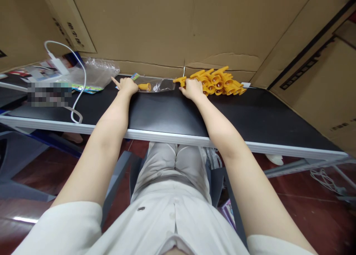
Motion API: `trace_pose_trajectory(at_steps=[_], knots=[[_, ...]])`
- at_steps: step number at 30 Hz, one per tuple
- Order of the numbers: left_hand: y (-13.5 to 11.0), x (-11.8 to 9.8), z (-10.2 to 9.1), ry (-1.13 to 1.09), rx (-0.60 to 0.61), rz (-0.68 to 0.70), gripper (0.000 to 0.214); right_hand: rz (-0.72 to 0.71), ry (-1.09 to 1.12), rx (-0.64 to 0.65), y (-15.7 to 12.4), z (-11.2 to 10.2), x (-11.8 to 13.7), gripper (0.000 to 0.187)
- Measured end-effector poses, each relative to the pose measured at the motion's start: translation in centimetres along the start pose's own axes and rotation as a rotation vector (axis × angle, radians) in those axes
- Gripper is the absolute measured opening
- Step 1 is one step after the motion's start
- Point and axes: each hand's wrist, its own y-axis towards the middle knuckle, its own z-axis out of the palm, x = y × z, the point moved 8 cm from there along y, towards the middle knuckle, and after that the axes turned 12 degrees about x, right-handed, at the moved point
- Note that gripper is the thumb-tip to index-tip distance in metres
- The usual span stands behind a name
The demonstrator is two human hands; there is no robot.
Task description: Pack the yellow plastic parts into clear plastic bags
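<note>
Lap: pale trousers [169, 160] under a pale shirt [133, 225], closest to my camera.
Chair: gray armrest [119, 177] beside the left thigh.
Table: black top [169, 118], silver front edge [180, 138] across my view.
Cable: white cable [83, 71], one bend down near the front edge, the rest arching up on the left.
Left hand: palm-down left hand [127, 86] on the header end of the clear bag [165, 85]. One finger sticks out left, the rest curl under. I can't tell if they pinch the film or just press it.
Right hand: right hand [194, 89] at the bag's other end, fingers closed on a loose yellow piece [180, 80] that pokes out left past them.
Clear bag: lies flat between the hands. Bagged yellow piece [144, 87] sits next to the left fingers; from here I read it as inside, film over or under unclear.
Heap: yellow pieces [219, 80] piled just beyond and right of the right hand, round hollow ends mostly facing me. What's in the hollows is too small to read.
Bag stack: clear bags [93, 75] with printed strips, flat, left of the left hand.
Walls: brown cardboard [139, 25] behind, more at both sides.
</note>
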Motion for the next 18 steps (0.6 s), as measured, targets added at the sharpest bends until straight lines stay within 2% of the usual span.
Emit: trace_pose_trajectory(at_steps=[5,12,18], knots=[[-0.2,-0.2,0.1,-0.001,0.058,-0.007,0.067,-0.007,-0.043,-0.003,0.2,0.6,1.0,0.06],[0.1,0.0,0.2,-0.055,0.107,-0.01,0.069,-0.022,0.051,-0.057,0.9,0.4,0.0,0.043],[0.0,0.3,0.1,-0.116,0.082,-0.032,0.068,-0.055,0.119,-0.162,1.7,-0.5,-1.8,0.042]])
